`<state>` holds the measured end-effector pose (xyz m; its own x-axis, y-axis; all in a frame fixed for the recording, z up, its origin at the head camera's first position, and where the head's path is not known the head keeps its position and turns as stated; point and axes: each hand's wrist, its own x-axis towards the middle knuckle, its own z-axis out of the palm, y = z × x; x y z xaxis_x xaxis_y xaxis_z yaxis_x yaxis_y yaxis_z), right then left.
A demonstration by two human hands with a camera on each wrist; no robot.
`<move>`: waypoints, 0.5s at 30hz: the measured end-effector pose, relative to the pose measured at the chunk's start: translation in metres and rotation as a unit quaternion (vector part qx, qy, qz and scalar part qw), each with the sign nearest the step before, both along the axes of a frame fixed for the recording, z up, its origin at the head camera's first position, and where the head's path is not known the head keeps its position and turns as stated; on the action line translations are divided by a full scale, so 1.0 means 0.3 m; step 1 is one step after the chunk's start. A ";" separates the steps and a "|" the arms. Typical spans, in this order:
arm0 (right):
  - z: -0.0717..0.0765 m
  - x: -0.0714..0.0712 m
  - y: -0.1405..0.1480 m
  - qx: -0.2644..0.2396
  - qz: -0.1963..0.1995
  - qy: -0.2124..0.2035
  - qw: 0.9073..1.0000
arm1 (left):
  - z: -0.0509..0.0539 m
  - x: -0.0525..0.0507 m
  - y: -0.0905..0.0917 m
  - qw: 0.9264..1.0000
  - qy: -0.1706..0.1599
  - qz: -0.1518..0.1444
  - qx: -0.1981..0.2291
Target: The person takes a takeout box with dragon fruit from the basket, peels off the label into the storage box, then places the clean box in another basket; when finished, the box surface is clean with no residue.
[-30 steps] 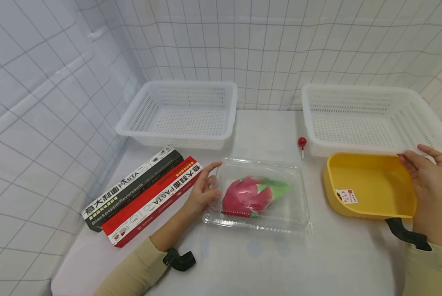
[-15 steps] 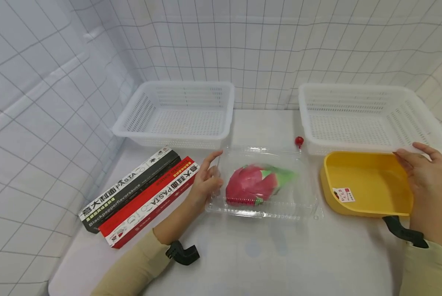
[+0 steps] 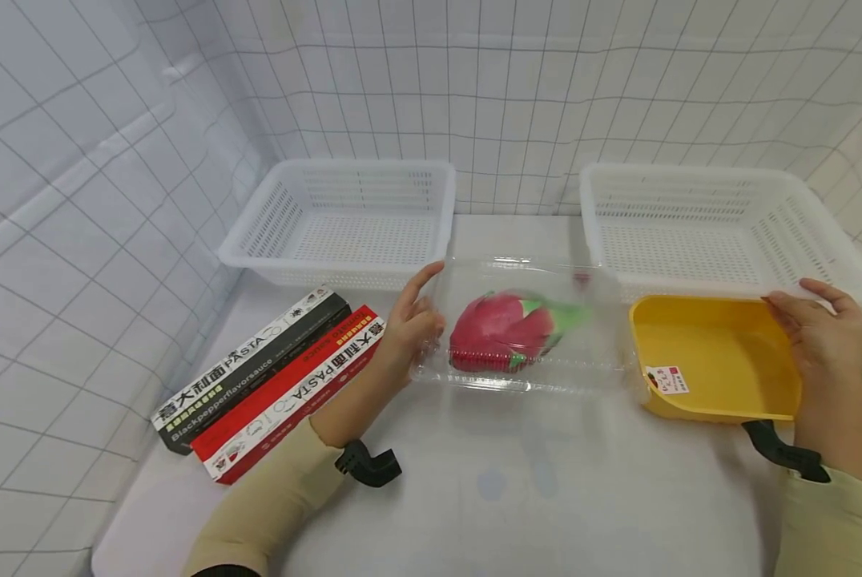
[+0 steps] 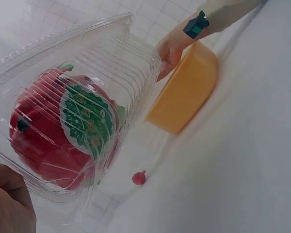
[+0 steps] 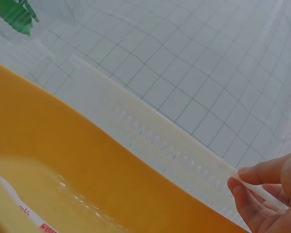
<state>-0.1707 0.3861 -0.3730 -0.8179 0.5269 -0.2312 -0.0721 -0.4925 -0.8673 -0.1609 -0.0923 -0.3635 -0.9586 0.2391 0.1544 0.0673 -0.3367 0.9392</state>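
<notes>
A clear plastic clamshell box (image 3: 604, 344), with a pink-and-green dragon fruit (image 3: 506, 324) inside, is raised at the centre in the head view. My left hand (image 3: 415, 328) grips its left edge. In the left wrist view, a green-and-white label (image 4: 89, 121) shows on the box. My right hand (image 3: 827, 336) is at the right end of a yellow tub (image 3: 719, 353) with a white sticker inside. Its fingers (image 5: 252, 204) are loosely curled, with nothing visible between the tips in the right wrist view. Whether the palm touches the tub is hidden.
White perforated baskets stand at the back, one left (image 3: 344, 268) and one right (image 3: 690, 176). A black pasta box (image 3: 258, 361) and a red one (image 3: 294, 393) lie on the left. A red lollipop (image 4: 138, 178) lies behind the clear box.
My left hand has lifted the clear box with the dragon fruit and moved it slightly right, so it covers the lollipop in the head view. My right hand and the yellow tub have barely moved.
</notes>
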 end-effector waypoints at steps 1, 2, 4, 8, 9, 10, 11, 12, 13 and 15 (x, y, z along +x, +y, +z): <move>0.000 0.000 -0.001 -0.001 0.000 0.003 1.000 | 0.007 -0.005 0.006 1.000 0.001 0.001 0.001; -0.001 0.001 -0.001 -0.003 0.001 0.005 1.000 | 0.015 -0.011 0.013 1.000 0.002 0.001 0.002; -0.001 0.001 -0.002 -0.007 0.002 0.007 1.000 | 0.029 -0.024 0.027 1.000 0.006 0.001 0.010; -0.002 0.001 -0.002 -0.003 0.003 0.004 1.000 | 0.058 -0.057 0.057 1.000 0.017 0.000 0.024; -0.002 0.001 -0.001 -0.003 0.003 0.003 1.000 | 0.064 -0.066 0.064 0.999 0.021 0.001 0.028; -0.002 0.001 -0.001 -0.002 0.004 0.003 1.000 | 0.070 -0.074 0.072 0.999 0.024 0.000 0.033; -0.002 0.001 -0.001 -0.001 0.005 0.002 1.000 | 0.075 -0.082 0.079 0.999 0.026 -0.001 0.039; -0.002 0.002 0.000 -0.001 0.005 0.002 1.000 | 0.080 -0.090 0.087 0.999 0.029 -0.004 0.045; -0.001 0.002 -0.001 -0.001 0.006 0.002 1.000 | 0.084 -0.098 0.095 0.998 0.034 -0.004 0.049; -0.001 0.003 0.000 -0.004 0.006 0.004 1.000 | 0.092 -0.113 0.111 0.997 0.039 -0.012 0.061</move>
